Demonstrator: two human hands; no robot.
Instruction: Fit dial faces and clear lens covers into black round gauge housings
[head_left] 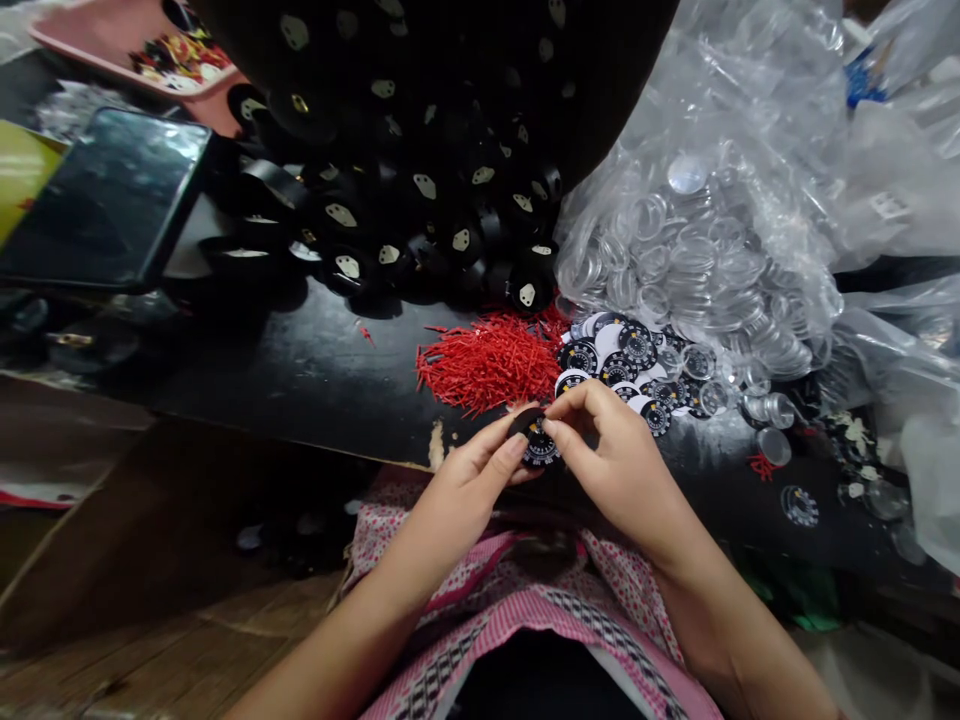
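Near the table's front edge, my left hand (480, 468) grips a small round black gauge (537, 440) between thumb and fingers. A dial face with white scale marks and a small orange patch shows in it. My right hand (600, 435) is closed in a pinch at the gauge's upper right; whatever is between thumb and forefinger is too small to tell. Just beyond my hands lies a heap of thin red pointers (491, 365). Loose printed dial discs (637, 345), black-faced with white backs, are spread to the right of it.
Clear round covers (697, 260) spill from a plastic bag (750, 110). Black round cases (420, 220) pile up at the back. A dark-screened device (105, 200) stands at left, by a pink tray (112, 45). One dial disc (799, 506) lies apart at right.
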